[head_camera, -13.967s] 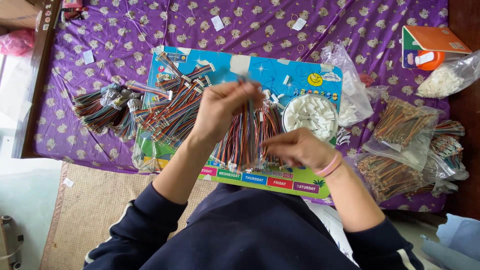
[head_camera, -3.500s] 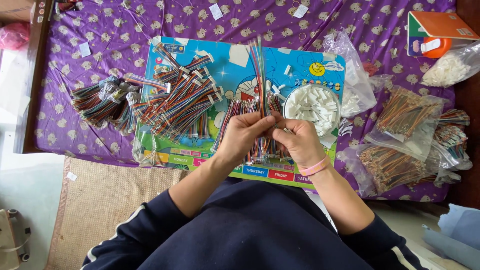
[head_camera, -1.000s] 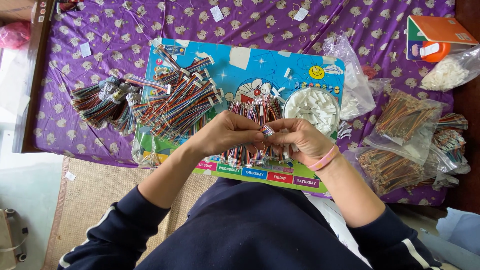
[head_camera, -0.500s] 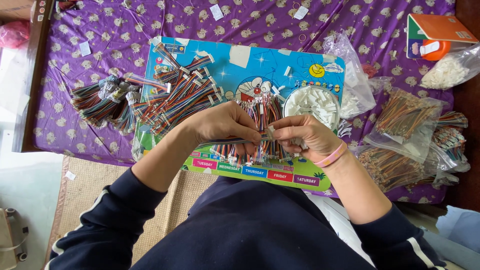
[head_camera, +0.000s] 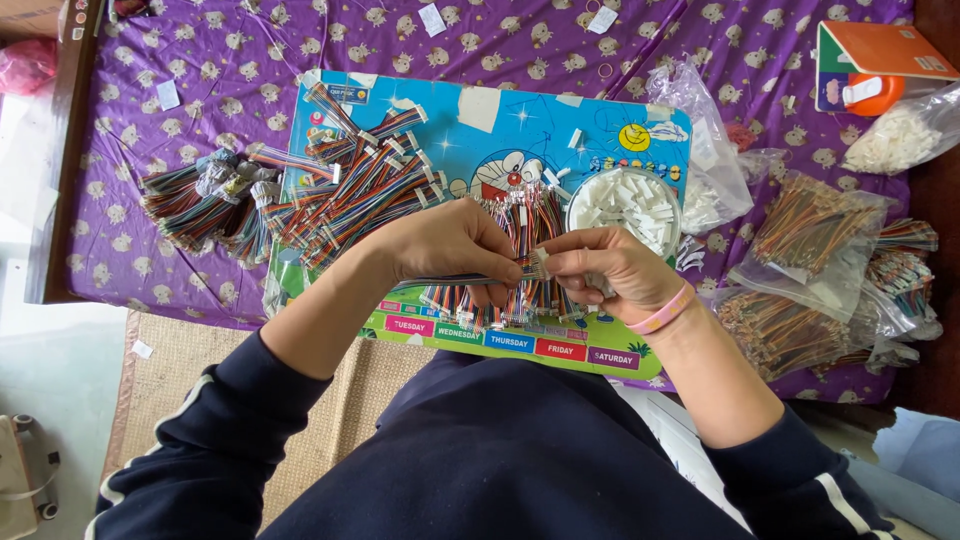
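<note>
Both of my hands meet over the near half of the blue cartoon-printed board, and between them I grip one flat ribbon of thin rainbow-coloured wires. My left hand is closed around the ribbon's length, thumb pressing it down, while my right hand pinches its end, where a small white plastic connector sits against my fingertips. A pink wristband circles my right wrist. Under my hands lies a row of finished wire bundles, running toward the board's near edge with its strip of coloured weekday labels. Just beyond my right hand, a round clear tub of white connector housings stands on the board. Left of my left hand, a big fanned heap of multicoloured wire harnesses spills over the board's left edge onto the purple patterned cloth, joining another heap of bundled wires. To my right, clear plastic bags of loose coloured wires crowd the cloth up to its right edge. Bare cloth shows along the far side, and at the far right corner sit an orange notebook and a bag of white parts.
</note>
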